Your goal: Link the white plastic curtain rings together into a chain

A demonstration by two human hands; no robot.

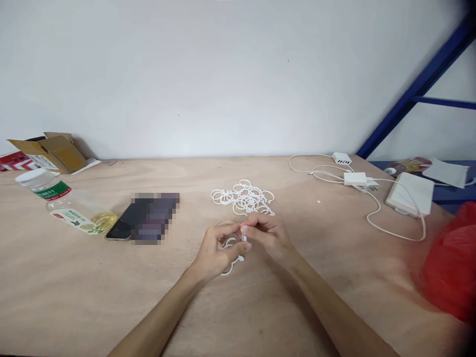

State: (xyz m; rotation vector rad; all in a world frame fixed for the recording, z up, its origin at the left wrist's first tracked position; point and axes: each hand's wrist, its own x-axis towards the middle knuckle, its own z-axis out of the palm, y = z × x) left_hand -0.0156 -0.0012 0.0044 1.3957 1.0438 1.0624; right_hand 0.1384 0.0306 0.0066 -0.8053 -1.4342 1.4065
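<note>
From the head view, a white plastic ring [229, 269] is held pinched between the closed fingers of the left hand [217, 253] and the right hand [269, 238], over the wooden table [111, 297]. A heap of similar rings [243, 198] is seen just beyond the hands, on the far side.

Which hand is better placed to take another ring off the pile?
Probably the right hand: its fingers sit just below the edge of the pile of white plastic rings. The left hand lies farther back, curled over the ring beneath it.
</note>
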